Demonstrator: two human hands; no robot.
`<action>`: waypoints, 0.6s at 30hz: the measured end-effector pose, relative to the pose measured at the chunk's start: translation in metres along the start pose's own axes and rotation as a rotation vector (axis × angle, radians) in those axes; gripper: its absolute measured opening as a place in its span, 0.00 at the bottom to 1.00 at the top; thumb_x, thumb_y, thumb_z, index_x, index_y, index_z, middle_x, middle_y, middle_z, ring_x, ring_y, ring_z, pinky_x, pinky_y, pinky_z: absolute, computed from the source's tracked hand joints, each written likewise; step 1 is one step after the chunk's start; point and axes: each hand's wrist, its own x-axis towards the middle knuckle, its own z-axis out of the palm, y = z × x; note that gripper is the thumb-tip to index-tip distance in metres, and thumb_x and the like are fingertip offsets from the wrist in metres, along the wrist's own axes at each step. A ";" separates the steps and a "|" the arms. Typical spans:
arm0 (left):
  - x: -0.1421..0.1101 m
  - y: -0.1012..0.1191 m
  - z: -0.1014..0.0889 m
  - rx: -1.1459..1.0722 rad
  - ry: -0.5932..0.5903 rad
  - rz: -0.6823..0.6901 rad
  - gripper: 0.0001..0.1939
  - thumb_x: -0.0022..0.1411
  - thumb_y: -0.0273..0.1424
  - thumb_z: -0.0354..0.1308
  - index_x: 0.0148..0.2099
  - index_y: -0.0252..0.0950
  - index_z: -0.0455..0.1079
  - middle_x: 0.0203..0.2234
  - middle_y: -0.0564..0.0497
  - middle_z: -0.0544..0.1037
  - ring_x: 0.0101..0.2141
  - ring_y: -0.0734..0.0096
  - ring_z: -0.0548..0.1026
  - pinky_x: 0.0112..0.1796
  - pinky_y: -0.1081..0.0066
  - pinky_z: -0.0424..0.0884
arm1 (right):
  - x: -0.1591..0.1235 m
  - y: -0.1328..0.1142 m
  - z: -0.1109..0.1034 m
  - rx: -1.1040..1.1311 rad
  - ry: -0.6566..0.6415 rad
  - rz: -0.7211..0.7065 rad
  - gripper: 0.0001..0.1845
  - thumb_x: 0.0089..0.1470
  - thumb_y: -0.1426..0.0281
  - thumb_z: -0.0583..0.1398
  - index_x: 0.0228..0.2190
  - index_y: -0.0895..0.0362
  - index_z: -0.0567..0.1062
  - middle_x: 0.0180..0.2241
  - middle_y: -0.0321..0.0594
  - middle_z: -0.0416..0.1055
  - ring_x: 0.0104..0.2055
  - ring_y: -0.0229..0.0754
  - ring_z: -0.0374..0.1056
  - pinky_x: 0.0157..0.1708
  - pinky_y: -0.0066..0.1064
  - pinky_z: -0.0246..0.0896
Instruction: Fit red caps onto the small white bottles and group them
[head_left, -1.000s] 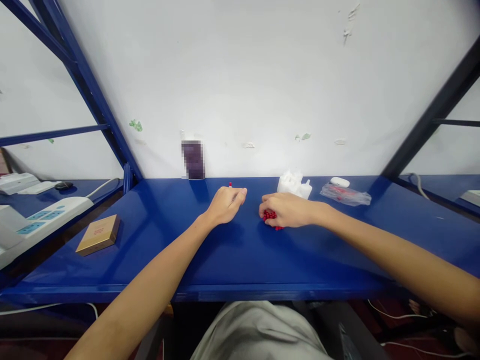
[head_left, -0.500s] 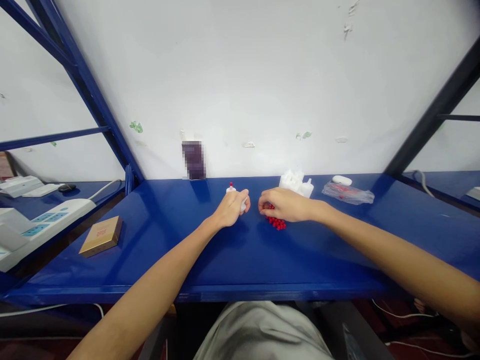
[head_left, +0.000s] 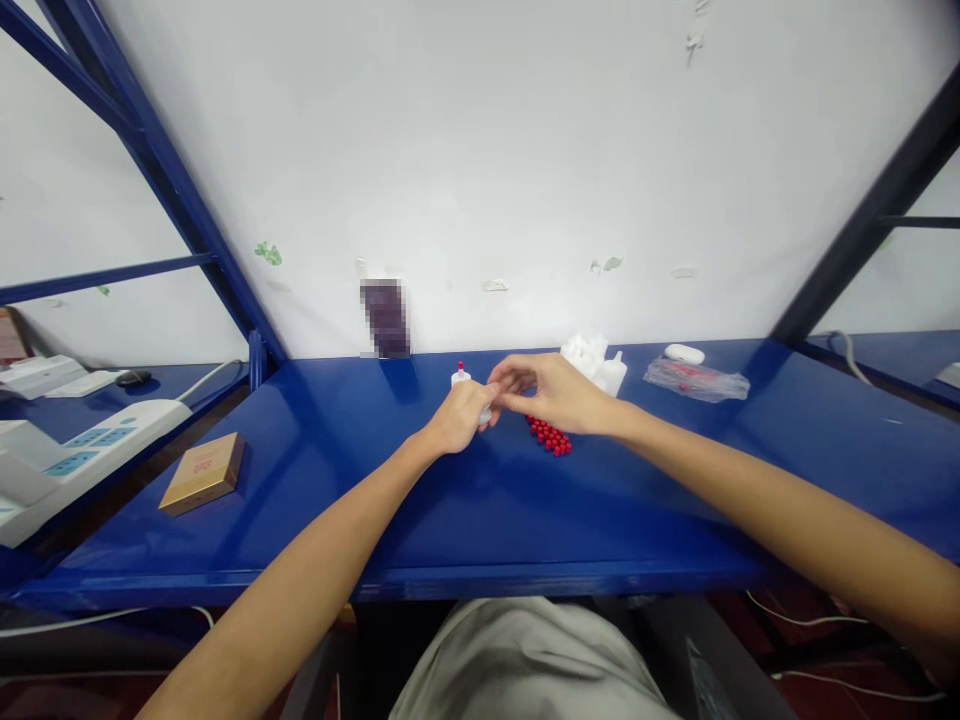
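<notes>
My left hand (head_left: 459,415) is closed around a small white plastic bottle (head_left: 486,414), most of it hidden by the fingers. Just beyond that hand shows the top of a white bottle with a red tip (head_left: 460,374); its lower part is out of sight. My right hand (head_left: 551,390) meets the left one, its thumb and fingers pinched beside the held bottle; whatever sits between them is hidden. Under and in front of the right wrist lies a cluster of small red caps (head_left: 551,437). Behind it stand several white dropper-style bottles (head_left: 596,365).
A clear plastic bag (head_left: 697,380) with red bits and a white oval case (head_left: 685,354) lie at the right. To the left are a gold box (head_left: 202,473) and a power strip (head_left: 94,455). A pixelated dark rectangle (head_left: 386,318) stands against the wall.
My right hand has moved left and slightly up from the red caps to my left hand. The left hand stays in place around the bottle.
</notes>
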 end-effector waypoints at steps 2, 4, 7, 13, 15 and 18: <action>0.000 0.001 -0.001 0.007 -0.026 0.004 0.27 0.65 0.44 0.42 0.20 0.34 0.65 0.13 0.52 0.66 0.17 0.76 0.64 0.23 0.73 0.59 | 0.000 0.003 -0.001 0.013 -0.001 0.011 0.13 0.54 0.74 0.60 0.43 0.57 0.71 0.32 0.38 0.79 0.35 0.40 0.76 0.41 0.35 0.70; 0.001 0.000 -0.003 0.007 -0.033 0.012 0.23 0.63 0.40 0.45 0.20 0.34 0.64 0.13 0.52 0.67 0.17 0.76 0.64 0.23 0.74 0.59 | -0.001 0.005 -0.005 -0.039 -0.006 0.013 0.16 0.53 0.74 0.60 0.45 0.56 0.69 0.33 0.38 0.78 0.35 0.40 0.75 0.39 0.34 0.70; 0.002 0.000 -0.006 0.008 -0.002 0.025 0.19 0.58 0.35 0.45 0.19 0.35 0.63 0.13 0.52 0.67 0.17 0.76 0.64 0.22 0.74 0.59 | -0.003 0.007 -0.013 -0.241 0.023 0.000 0.13 0.53 0.74 0.60 0.42 0.56 0.72 0.32 0.37 0.77 0.33 0.39 0.73 0.36 0.32 0.68; 0.004 0.004 -0.009 0.049 0.135 0.040 0.17 0.54 0.35 0.44 0.17 0.36 0.61 0.11 0.53 0.63 0.17 0.74 0.62 0.23 0.71 0.57 | -0.005 0.006 -0.011 -0.340 -0.014 -0.056 0.11 0.56 0.69 0.60 0.41 0.57 0.75 0.33 0.38 0.76 0.32 0.38 0.70 0.35 0.31 0.64; 0.004 0.005 -0.009 0.054 0.183 0.047 0.15 0.54 0.34 0.44 0.17 0.36 0.60 0.12 0.53 0.62 0.17 0.74 0.61 0.23 0.71 0.57 | 0.000 0.004 -0.004 -0.294 0.014 -0.102 0.11 0.57 0.69 0.59 0.42 0.56 0.76 0.35 0.39 0.77 0.34 0.38 0.70 0.35 0.30 0.63; 0.002 0.004 -0.010 0.035 0.261 0.074 0.15 0.56 0.34 0.44 0.19 0.36 0.59 0.13 0.54 0.62 0.18 0.74 0.61 0.23 0.71 0.56 | 0.013 0.001 0.007 -0.224 0.057 -0.132 0.09 0.58 0.70 0.58 0.40 0.57 0.77 0.35 0.39 0.77 0.34 0.37 0.70 0.36 0.30 0.63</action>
